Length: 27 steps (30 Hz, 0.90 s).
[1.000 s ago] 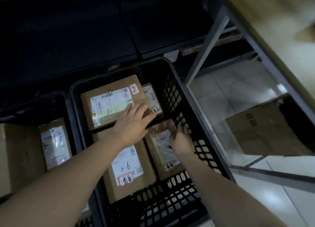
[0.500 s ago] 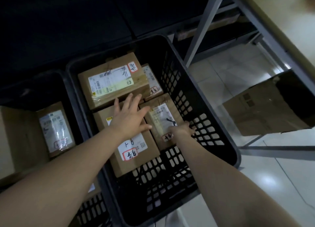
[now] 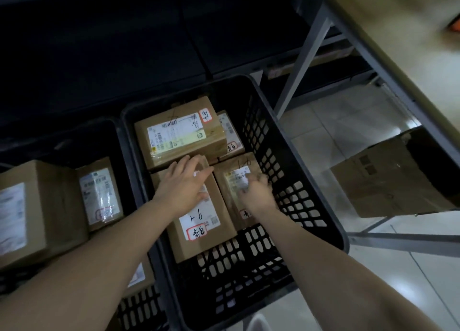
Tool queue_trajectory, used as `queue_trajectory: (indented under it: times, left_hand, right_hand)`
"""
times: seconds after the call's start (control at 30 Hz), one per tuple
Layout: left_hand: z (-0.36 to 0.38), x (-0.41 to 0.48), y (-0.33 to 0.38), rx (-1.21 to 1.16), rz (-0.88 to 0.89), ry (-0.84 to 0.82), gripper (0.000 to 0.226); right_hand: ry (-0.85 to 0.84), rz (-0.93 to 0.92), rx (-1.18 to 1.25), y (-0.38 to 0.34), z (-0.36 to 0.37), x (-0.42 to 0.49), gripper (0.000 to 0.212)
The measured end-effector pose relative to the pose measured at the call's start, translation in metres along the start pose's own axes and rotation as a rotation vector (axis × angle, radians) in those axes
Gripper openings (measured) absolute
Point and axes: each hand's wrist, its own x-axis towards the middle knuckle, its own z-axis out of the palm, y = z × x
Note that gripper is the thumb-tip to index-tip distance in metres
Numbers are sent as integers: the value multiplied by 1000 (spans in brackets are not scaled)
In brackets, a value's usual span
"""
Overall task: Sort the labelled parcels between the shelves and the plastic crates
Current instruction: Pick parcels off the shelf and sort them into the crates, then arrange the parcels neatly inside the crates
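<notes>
Middle crate [image 3: 293,201]: black, lattice walls, four brown parcels laid flat inside.
Crate, 11 o'clock: largest box [image 3: 179,134], white shipping label and a red-edged tag on top.
Crate, 1 o'clock: small parcel [image 3: 230,134], tucked partly under the largest box.
Crate, 7 o'clock: front-left parcel [image 3: 201,226], marked "16", red-edged tag at its near end.
Crate, 4 o'clock: front-right parcel [image 3: 229,206], also marked "16", touching the front-left parcel.
Left hand [image 3: 184,186]: laid flat on the far end of the front-left parcel, fingers straight and spread, grasping nothing.
Right hand [image 3: 257,193]: blurred, on top of the front-right parcel beside its white label, fingers bent; grasp or mere touch cannot be told.
Left crate [image 3: 82,144]: at 9 o'clock of the middle crate, holding a big carton [image 3: 32,211] and a labelled parcel [image 3: 99,193] beside it.
Shelf frame [image 3: 306,54]: grey metal, at 2 o'clock, with a cardboard carton [image 3: 388,179] on its low level.
Against half a second ago: right hand moved from the parcel's near right corner by the crate wall to its top face; left hand on much the same spot; parcels lying as before.
</notes>
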Motion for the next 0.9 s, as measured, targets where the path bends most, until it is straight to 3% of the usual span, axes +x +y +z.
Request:
queue_trajectory:
  times: [0.17,0.43,0.7,0.9]
  left_hand:
    - [-17,-21,-8,-22,5,63,52]
    - [-45,-70,-31,39,-95,209,37]
    - [-40,-138,-83,9,-332,242,39]
    - [-25,-188,-109,-81,-558,223,36]
  right_hand:
    - [-15,-158,0,-30,-13,-14,41]
    - [121,-542,-401,-91,-38,-48,45]
    - [147,-924,-657,-177,-25,-67,38]
    - [-24,-1140,-617,-220,7,-75,41]
